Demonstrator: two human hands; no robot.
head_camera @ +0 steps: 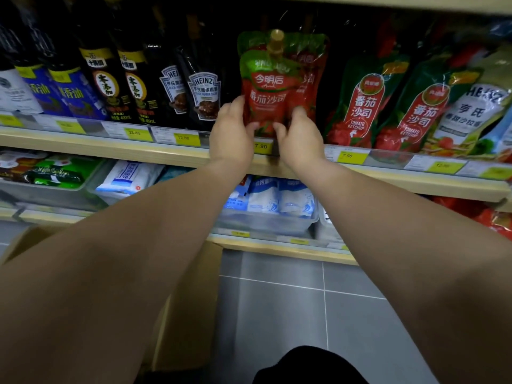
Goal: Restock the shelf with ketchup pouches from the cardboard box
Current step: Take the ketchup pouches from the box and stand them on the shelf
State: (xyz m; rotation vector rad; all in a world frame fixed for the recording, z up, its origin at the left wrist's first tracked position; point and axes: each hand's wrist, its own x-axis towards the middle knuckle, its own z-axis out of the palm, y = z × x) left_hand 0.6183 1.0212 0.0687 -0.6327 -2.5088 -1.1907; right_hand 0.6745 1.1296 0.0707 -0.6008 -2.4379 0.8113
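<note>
A person's left hand point(232, 134) and right hand point(300, 137) press together on the lower half of a red ketchup pouch point(264, 90), fingers of each hand wrapped around its bottom corners, thumbs in front, as the pouch stands upright at the front lip of the shelf point(171, 155). At least 1 more pouch of the same kind point(307, 79) stands just behind it and toward 3 o'clock, its top showing above the gold cap of the front one; how deep the row runs cannot be told in the dark back of the shelf. The restock appears to be under way, not finished: the held pouch is at its slot above the yellow 7.90 price tag point(261, 146) but both hands are clamped on it, and it is not yet released. The cardboard box point(188, 300) sits on the floor at 7 o'clock, mostly hidden by the left forearm, so what remains inside cannot be seen. At 3 o'clock from the pouch lean 2 other ketchup pouches point(363, 103) with red oval labels, with a white salad-dressing pouch beyond; at 9 o'clock stand dark sauce pouches point(203, 92) and bottles point(102, 79). The shelf is pale wood with a clear strip holding price labels. Below it, clear bins hold blue and white bags point(266, 198). The floor point(291, 314) is grey tile with pale grout lines, and the aisle lighting is dim.
</note>
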